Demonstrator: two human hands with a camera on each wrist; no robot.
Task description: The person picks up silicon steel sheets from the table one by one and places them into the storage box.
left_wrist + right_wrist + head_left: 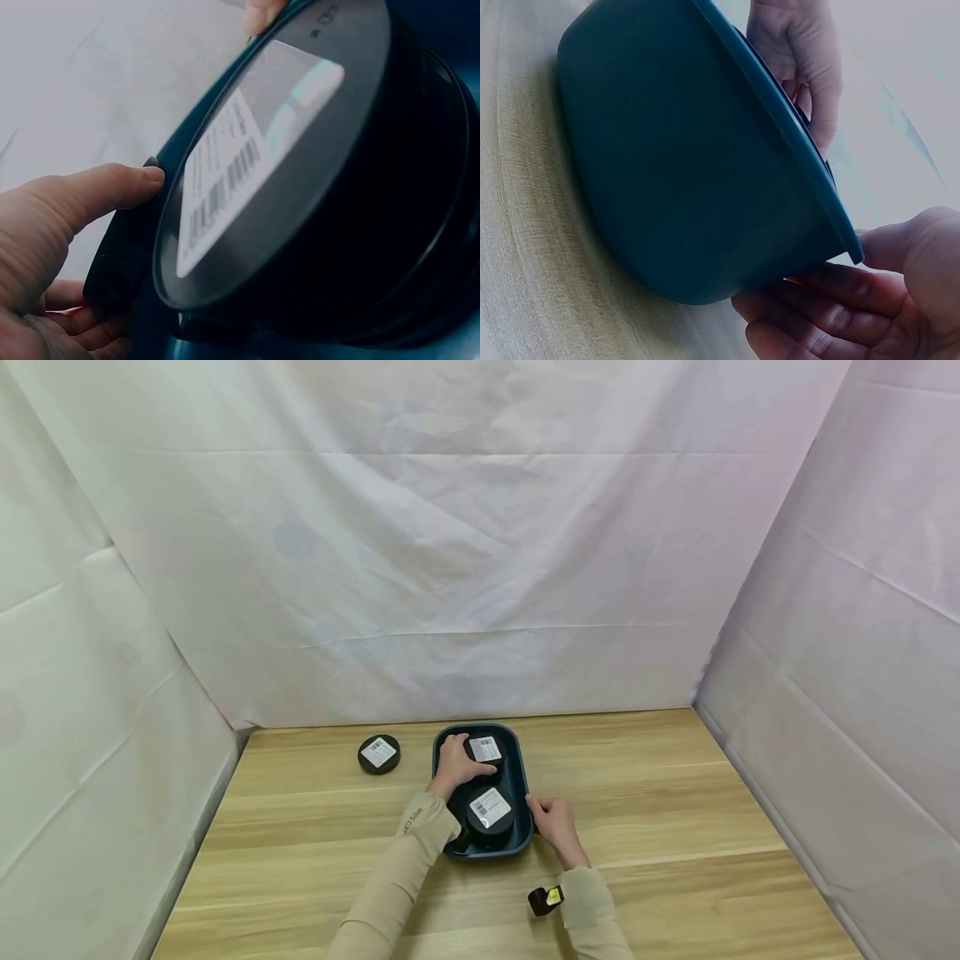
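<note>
A deep dark teal plastic basin (524, 793) stands on the table and holds two black round containers with white barcode labels on top. My left hand (455, 766) reaches into it and grips the far container (485, 749), thumb on the near side. Closer to me sits the other container (491, 810), which fills much of the left wrist view, where my left thumb and fingers (124, 184) pinch a dark edge behind it. At the basin's right side, my right hand (555, 822) holds the rim, with the thumb (889, 244) on top and fingers below.
Left of the basin, a third black round piece (378, 754) with a white label lies on the wooden table (315, 843). A small black device with a yellow label (546, 900) is at my right wrist. White cloth walls (480, 568) enclose the table's back and sides.
</note>
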